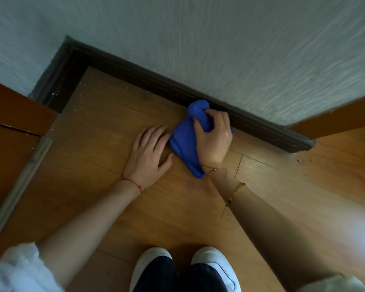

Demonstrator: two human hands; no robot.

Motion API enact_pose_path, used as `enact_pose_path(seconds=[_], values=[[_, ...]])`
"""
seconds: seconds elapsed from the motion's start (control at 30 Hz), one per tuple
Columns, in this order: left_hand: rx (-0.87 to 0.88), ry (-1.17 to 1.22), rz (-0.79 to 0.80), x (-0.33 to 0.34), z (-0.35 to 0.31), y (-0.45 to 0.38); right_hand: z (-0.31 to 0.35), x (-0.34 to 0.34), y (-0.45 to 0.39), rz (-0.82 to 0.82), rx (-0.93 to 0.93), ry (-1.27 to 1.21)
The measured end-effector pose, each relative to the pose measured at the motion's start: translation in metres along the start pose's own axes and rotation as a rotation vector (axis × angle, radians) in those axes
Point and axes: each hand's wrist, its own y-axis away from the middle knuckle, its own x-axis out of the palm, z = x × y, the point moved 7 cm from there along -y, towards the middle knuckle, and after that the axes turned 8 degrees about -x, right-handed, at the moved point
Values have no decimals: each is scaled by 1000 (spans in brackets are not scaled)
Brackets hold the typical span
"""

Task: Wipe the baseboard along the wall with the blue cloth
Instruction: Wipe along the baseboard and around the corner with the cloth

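A dark brown baseboard [148, 77] runs along the foot of a pale textured wall, from a corner at the upper left down to the right. My right hand [214, 137] is closed on a bunched blue cloth [184, 140], whose top end presses against the baseboard while its tail lies on the wooden floor. My left hand [149, 155] rests flat on the floor just left of the cloth, fingers spread, fingertips touching the cloth's edge.
A brown wooden door [11, 127] with a metal knob and a metal threshold strip [19, 186] stands at the left. Another brown panel [333, 121] meets the baseboard's right end. Crumbs lie on the floor near it. My two white shoes [183, 268] are at the bottom.
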Motion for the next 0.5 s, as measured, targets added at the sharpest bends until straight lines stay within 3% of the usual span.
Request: enact_pose_path(seconds=[0.2,0.5], values=[[3,11,-14,-4,-2,0,-22,-32,7,-74,42,39],[-25,38,2,0,1,1,7,10,-3,-3,75,-56]])
